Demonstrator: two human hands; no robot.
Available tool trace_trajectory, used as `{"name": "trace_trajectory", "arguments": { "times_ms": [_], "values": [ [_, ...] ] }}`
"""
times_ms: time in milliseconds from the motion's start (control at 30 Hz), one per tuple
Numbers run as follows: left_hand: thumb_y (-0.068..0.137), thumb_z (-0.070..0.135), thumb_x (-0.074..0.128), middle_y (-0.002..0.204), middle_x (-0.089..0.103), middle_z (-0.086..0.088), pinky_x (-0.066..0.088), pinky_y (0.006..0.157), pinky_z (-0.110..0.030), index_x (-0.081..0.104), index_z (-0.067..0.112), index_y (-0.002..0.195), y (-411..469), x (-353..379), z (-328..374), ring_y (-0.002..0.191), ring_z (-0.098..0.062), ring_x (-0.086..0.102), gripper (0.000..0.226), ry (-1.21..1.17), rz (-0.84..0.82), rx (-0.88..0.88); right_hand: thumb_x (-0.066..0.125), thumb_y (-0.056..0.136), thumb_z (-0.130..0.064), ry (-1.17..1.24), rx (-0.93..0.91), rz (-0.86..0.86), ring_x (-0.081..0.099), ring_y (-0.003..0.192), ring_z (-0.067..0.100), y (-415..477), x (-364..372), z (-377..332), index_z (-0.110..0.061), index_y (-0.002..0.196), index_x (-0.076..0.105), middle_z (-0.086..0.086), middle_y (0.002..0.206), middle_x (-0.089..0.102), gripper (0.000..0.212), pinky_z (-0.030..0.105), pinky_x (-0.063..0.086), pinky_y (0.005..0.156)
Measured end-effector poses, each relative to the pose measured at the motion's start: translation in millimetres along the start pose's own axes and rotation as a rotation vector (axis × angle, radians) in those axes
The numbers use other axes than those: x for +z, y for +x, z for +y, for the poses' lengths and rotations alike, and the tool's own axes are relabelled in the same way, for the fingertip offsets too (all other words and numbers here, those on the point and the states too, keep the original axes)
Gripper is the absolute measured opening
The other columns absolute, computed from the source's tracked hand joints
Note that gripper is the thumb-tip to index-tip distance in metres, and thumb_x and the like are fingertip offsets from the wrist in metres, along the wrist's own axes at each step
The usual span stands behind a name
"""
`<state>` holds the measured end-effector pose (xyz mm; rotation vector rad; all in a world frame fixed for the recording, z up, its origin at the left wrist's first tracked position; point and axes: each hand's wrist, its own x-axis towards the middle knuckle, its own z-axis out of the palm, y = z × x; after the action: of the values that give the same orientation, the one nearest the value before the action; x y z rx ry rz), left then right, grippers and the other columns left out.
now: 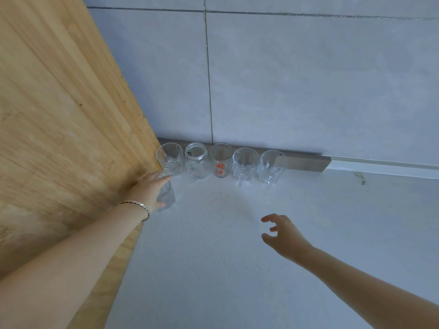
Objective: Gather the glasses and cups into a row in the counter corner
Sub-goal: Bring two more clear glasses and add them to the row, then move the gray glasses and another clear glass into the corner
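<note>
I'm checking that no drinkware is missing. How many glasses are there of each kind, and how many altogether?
Clear glass mugs with handles, in the row by the wall: 3
Clear plain glass at the row's left end: 1
Clear tumbler with red characters: 1
Clear glass held in the left hand: 1
Total: 6
</note>
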<state>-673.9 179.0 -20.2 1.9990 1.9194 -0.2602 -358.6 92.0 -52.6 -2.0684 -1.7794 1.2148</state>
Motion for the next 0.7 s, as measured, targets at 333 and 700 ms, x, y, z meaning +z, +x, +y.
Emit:
{"name": "trace_trajectory", "arguments": {
  "times_ms": [333, 700],
  "values": [
    [0.089, 0.009, 0.048, 0.158, 0.012, -0.010, 0.020, 0.117, -0.038, 0.017, 0.017, 0.148, -32, 24, 44, 0.145, -0.026, 0.017, 0.067, 0.312, 0.117, 0.050, 0.049, 0.092, -0.019, -0.240, -0.050, -0.235, 0.057, 0.111, 0.015, -27, -28, 16, -0.020, 0.121, 0.056, -0.004, 0.109, 0.060, 0.029, 0.025, 0.044, 0.094],
    [0.090, 0.030, 0.045, 0.130, 0.054, 0.002, 0.043, 0.100, -0.030, 0.050, 0.022, 0.124, -86, 76, 287, 0.118, -0.019, 0.054, 0.035, 0.170, -0.412, 0.416, 0.046, 0.095, -0.025, -0.400, 0.130, -0.286, 0.048, 0.124, 0.022, -119, -87, 128, -0.018, 0.131, 0.046, 0.003, 0.133, 0.053, 0.037, 0.035, 0.040, 0.097]
  ]
}}
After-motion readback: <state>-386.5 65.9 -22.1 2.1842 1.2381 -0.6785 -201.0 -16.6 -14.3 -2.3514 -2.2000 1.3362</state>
